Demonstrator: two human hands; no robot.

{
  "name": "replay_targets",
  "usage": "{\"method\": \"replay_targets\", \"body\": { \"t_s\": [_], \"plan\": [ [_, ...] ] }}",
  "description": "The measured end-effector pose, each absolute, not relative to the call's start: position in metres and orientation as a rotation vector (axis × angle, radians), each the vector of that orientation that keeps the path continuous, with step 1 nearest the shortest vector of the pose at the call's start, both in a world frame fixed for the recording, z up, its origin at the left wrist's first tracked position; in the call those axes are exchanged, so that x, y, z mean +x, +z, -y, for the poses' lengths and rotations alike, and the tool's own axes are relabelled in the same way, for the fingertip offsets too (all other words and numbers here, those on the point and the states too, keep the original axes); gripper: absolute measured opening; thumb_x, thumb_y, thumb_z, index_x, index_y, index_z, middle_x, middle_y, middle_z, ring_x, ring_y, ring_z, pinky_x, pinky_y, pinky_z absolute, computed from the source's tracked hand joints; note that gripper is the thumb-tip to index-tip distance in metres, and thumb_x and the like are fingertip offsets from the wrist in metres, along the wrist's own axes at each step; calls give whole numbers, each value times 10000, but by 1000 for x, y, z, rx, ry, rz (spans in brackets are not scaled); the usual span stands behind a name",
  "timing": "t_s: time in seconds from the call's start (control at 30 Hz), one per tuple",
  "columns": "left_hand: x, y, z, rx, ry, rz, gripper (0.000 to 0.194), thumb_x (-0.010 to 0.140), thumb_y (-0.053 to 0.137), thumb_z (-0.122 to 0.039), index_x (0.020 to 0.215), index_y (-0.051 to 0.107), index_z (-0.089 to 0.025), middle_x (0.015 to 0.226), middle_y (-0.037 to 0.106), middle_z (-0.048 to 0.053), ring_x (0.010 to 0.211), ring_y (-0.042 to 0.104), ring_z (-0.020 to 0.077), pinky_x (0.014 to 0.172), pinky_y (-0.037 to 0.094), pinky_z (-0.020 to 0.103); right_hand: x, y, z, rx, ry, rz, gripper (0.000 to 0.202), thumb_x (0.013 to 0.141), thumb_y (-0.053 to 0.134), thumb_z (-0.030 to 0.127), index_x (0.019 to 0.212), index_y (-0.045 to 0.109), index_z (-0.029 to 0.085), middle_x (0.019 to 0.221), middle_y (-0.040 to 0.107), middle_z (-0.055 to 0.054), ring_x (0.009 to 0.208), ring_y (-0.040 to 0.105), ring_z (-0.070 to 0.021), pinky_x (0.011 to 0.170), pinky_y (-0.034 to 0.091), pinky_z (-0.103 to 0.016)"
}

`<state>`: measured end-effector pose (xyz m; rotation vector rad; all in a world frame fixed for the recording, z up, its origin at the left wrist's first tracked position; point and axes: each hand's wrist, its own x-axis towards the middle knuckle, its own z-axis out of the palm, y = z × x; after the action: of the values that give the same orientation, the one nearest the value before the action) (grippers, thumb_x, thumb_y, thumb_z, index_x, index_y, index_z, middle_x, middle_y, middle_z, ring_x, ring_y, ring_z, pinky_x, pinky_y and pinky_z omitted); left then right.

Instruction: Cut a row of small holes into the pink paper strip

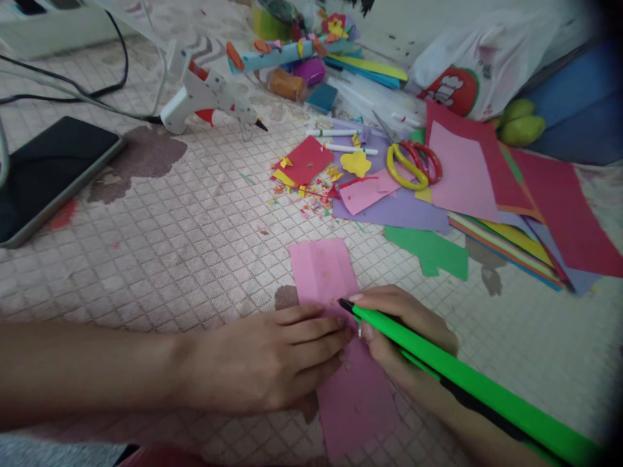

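Observation:
A strip of pink paper [363, 402] lies lengthwise on the checked tablecloth in front of me, with crease lines and small marks near its far end. My left hand [272, 353] rests flat across its middle, fingers stretched out and pressing on it. In my right hand [409, 324] is a long bright green pen [467, 376] with a black tip, gripped between thumb and fingers. That tip points at the paper just beyond my left fingertips; whether it touches I cannot tell.
Scissors [409, 167] with red and yellow handles lie on coloured paper sheets [462, 165] at the right. Paper scraps [311, 201] are scattered beyond the strip. A white glue gun [209, 97] with a cord and a phone [53, 168] are at the left. A green paper piece [431, 250] lies nearby.

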<state>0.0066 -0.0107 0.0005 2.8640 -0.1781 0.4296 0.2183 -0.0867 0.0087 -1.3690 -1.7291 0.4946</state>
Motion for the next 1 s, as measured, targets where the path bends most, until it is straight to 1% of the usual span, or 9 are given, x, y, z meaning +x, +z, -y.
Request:
{"method": "replay_targets", "body": {
  "t_s": [0.17, 0.43, 0.57, 0.77, 0.93, 1.0],
  "plan": [
    [6, 2, 11, 2869, 437, 155, 385, 984, 492, -341, 1240, 598, -73, 1404, 521, 155, 1316, 483, 252, 1137, 368, 383, 220, 7, 87, -1388, 532, 1757, 304, 807, 574, 62, 1041, 653, 240, 933, 708, -32, 847, 685, -183, 702, 588, -315],
    [6, 1, 10, 2893, 403, 169, 389, 1013, 416, -325, 1266, 580, -80, 1430, 493, 151, 1336, 457, 252, 1143, 360, 382, 218, 6, 87, -1375, 531, 1745, 303, 812, 569, 55, 1040, 652, 236, 933, 705, -30, 849, 681, -176, 718, 586, -311],
    [6, 1, 11, 2892, 413, 163, 396, 1013, 412, -333, 1269, 578, -80, 1429, 495, 146, 1338, 454, 251, 1145, 358, 381, 220, 5, 87, -1378, 543, 1747, 309, 806, 569, 45, 1037, 651, 233, 944, 704, -35, 867, 678, -181, 726, 586, -315],
    [5, 2, 11, 2884, 402, 170, 393, 1013, 416, -325, 1270, 577, -75, 1429, 495, 148, 1331, 462, 254, 1129, 376, 385, 219, 8, 86, -1390, 600, 1785, 276, 826, 564, 76, 1040, 649, 229, 911, 694, -27, 798, 675, -164, 680, 583, -300],
    [7, 0, 12, 2879, 411, 155, 411, 1007, 438, -348, 1274, 575, -67, 1416, 507, 155, 1331, 466, 257, 1140, 365, 388, 218, 17, 87, -1388, 465, 1744, 295, 812, 560, 48, 1017, 654, 239, 895, 702, -22, 831, 686, -160, 700, 588, -284],
    [8, -1, 14, 2882, 404, 148, 443, 1002, 446, -373, 1293, 559, -58, 1424, 497, 161, 1340, 457, 260, 1141, 368, 383, 218, 19, 87, -1406, 430, 1721, 299, 804, 561, 35, 996, 657, 244, 866, 702, -13, 803, 684, -154, 683, 586, -277]
  ]
}}
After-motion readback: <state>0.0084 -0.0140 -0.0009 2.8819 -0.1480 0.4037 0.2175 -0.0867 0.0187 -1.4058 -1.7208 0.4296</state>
